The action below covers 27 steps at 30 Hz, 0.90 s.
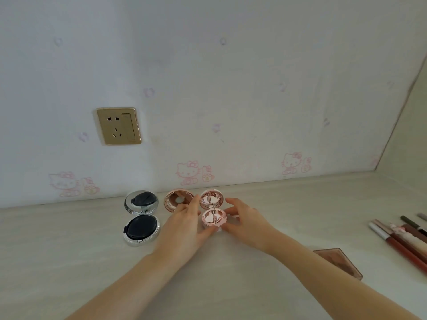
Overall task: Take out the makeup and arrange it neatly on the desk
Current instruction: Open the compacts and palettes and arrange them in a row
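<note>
Both forearms reach far across the desk. The left hand and right hand pinch the opened pink compact between curled fingertips, just right of the brown compact.

Pale wood-grain desk against the wall. Along its back edge, left to right — an open silver compact with dark cushion, a rose-gold ring-shaped case, an open pink compact. Far right — a row of lip pencils and tubes; nearer, a flat brown palette.
</note>
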### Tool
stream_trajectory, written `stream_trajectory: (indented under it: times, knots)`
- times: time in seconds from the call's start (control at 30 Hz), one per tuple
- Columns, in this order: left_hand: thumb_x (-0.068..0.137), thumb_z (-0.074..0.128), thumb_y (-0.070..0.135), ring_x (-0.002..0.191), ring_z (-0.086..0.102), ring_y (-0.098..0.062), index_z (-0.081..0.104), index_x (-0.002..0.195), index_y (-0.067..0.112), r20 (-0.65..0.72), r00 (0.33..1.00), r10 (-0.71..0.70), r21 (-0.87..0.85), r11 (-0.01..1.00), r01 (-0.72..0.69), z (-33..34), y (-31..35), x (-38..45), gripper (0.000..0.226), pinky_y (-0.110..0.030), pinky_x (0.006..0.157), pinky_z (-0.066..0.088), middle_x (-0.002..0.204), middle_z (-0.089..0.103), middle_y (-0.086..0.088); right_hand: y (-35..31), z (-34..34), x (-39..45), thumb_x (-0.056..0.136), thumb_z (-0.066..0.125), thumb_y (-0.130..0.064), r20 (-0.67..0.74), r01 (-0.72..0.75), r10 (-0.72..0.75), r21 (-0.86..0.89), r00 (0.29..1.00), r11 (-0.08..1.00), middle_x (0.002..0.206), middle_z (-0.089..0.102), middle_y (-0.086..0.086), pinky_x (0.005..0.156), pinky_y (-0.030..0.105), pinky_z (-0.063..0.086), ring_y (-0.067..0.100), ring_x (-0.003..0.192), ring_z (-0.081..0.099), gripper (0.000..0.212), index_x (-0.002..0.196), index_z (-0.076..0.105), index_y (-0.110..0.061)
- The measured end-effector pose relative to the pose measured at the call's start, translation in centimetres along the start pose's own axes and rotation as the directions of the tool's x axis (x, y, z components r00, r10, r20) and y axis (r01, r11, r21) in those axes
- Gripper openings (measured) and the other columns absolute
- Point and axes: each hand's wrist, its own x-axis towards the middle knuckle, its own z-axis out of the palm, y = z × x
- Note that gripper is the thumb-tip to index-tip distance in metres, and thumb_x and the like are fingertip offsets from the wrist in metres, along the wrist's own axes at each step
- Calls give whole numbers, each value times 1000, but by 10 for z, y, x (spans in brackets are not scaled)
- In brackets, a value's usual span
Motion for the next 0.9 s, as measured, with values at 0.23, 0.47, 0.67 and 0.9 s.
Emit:
stream_trajectory:
  times: [0.23, 0.47, 0.67, 0.9]
  knots:
    - [90, 58, 35, 104, 56, -19, 52, 127, 17, -76, 985, 153, 143, 980, -141, -23, 21, -9, 41, -33, 76, 49, 103, 64, 2, 2, -25, -27, 94, 55, -26, -1, 17, -18, -211, 1000, 977, 137, 52, 0, 98, 20, 34, 18, 125, 49, 55, 144, 33, -15]
    - [87, 58, 26, 108, 56, -16, 62, 110, 15, 10, 951, 309, 158, 939, -307, -11, 75, -27, 25, -32, 74, 50, 102, 66, 4, 17, -72, -71, 96, 52, -29, -72, -26, 4, -304, 997, 952, 133, 55, -5, 86, 16, 33, 16, 110, 55, 47, 140, 39, -18]
    - [94, 48, 31, 121, 45, -14, 55, 121, 15, 119, 926, 359, 127, 919, -373, 15, 129, -33, 32, -30, 87, 45, 114, 62, 2, 44, -112, -117, 96, 51, -27, -139, -115, 72, -331, 988, 936, 130, 56, -5, 84, 17, 34, 11, 103, 54, 44, 138, 42, -18]
    - [95, 47, 38, 124, 43, -15, 50, 126, 19, 158, 914, 373, 94, 916, -390, 46, 166, -39, 37, -32, 92, 44, 123, 58, 5, 79, -149, -164, 96, 52, -30, -183, -211, 154, -353, 971, 911, 128, 58, -8, 85, 17, 37, 9, 101, 55, 41, 135, 46, -19]
